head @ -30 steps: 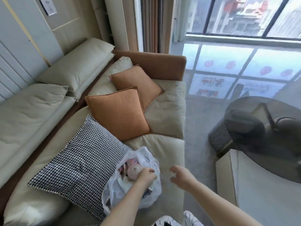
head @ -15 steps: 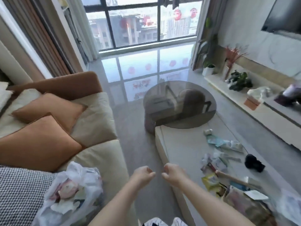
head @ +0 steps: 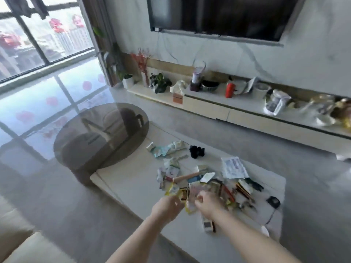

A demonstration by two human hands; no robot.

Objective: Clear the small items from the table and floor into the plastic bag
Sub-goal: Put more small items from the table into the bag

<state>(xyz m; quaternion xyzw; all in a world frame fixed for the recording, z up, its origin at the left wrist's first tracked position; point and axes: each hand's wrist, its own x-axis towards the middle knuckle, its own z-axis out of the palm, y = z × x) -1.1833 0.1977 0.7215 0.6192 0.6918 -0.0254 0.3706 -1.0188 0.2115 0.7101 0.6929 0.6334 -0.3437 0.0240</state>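
Both hands reach over the near edge of the low white rectangular counter (head: 121, 188), where a scatter of small items (head: 199, 179) lies spread from its middle toward the right. The left hand (head: 167, 206) hovers at the near rim of the heap with its fingers curled inward; motion blur hides whether they hold anything, so I cannot tell. The right hand (head: 208, 204) sits just beside it, fingers bent over a pale pinkish flat packet (head: 193, 192), and again the blur leaves it unclear whether they pinch it or merely touch it. Among the heap lie a wooden-handled tool (head: 187, 177), a yellow wrapper (head: 171, 189), a crumpled teal and white wrapper (head: 165, 149) at the far side, a black clump (head: 196, 151) beside that, and a white printed paper sheet (head: 233, 167) to the right. A small black square device (head: 273, 201) with a cord rests near the counter's right edge. A round smoked-glass tabletop (head: 76, 141) overlaps the counter's far left corner. The plastic bag is out of view.
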